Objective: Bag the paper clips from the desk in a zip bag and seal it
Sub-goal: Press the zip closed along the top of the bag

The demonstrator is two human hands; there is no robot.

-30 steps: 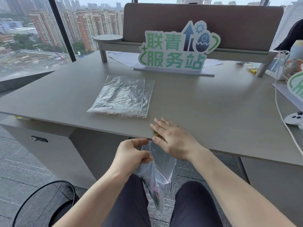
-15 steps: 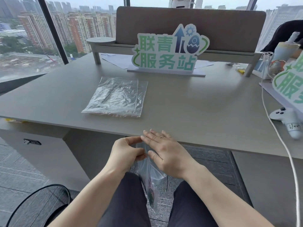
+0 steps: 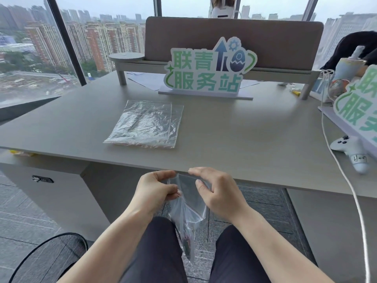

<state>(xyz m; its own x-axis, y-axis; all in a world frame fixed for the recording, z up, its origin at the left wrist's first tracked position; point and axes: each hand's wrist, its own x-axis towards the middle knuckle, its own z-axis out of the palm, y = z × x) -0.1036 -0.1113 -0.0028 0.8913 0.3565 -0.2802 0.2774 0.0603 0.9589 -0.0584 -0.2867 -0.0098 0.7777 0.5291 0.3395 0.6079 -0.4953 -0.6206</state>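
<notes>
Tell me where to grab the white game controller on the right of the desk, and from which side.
Take the game controller by its near handle, which points toward the desk's front edge, coming from the front. The white cable lies along its left side, so reaching in from there would likely snag it.

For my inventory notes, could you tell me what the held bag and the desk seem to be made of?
Bag: thin clear plastic, glossy; it crinkles and the trousers show through it.
Desk: probably laminated board, matte grey-beige, with faint straight grain and a thin flat edge.
</notes>
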